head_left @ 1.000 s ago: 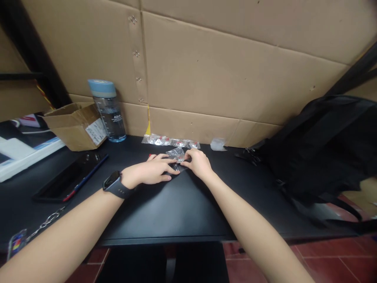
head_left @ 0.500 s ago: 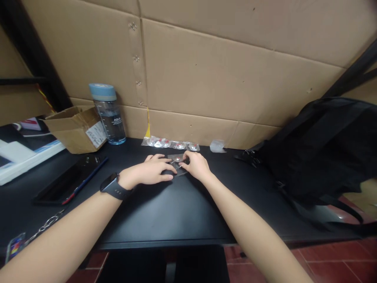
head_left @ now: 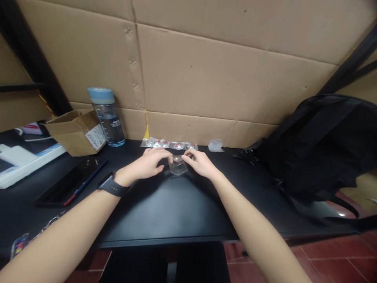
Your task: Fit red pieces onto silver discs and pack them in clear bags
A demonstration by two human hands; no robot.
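Both of my hands hold up a small clear plastic bag just above the black desk. My left hand, with a dark smartwatch on its wrist, pinches the bag's top left corner. My right hand pinches the top right corner. A small item shows near the bag's top edge; I cannot make out what it is. Behind the hands, against the cardboard wall, lies a row of clear packets with red and silver pieces.
A blue-lidded water bottle and an open cardboard box stand at the back left. A phone with a pen lies left, a key chain nearer the edge. A black backpack fills the right side. A crumpled clear wrapper lies by the wall.
My hands have lifted the small clear bag off the desk; before, the left hand lay flat on the surface pressing it down. The camera view has shifted slightly.
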